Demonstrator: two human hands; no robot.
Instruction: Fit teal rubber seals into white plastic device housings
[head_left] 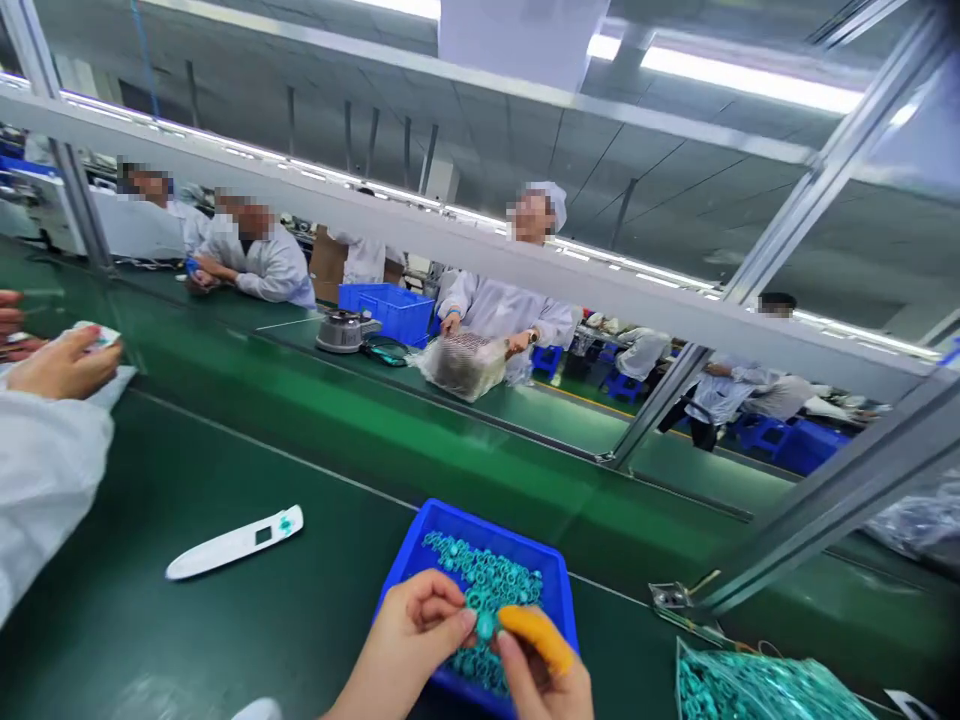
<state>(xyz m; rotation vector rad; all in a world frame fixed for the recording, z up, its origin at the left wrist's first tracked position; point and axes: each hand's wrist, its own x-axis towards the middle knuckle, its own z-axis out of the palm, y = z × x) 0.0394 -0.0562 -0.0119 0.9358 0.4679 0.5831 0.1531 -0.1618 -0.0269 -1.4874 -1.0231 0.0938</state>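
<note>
My left hand point(421, 628) is closed in a pinch over a blue bin point(564, 592) filled with small teal plastic rings and buttons point(480, 570). Opposite it, my right hand point(546, 668) wears a yellow finger cot and is also pinched. Between the fingertips of both hands is a small teal plastic button piece point(486, 626), partly hidden by the fingers. To the left on the green tabletop lies a long white plastic casing point(232, 545) with a rectangular window and a teal piece near its wider end.
A clear bag of teal parts point(772, 690) lies at lower right, beside a metal frame post point(810, 510). At left, a co-worker's hand point(67, 362) holds a white part. Across the bench, another person handles a plastic-wrapped bundle point(465, 365) near a blue crate point(386, 310).
</note>
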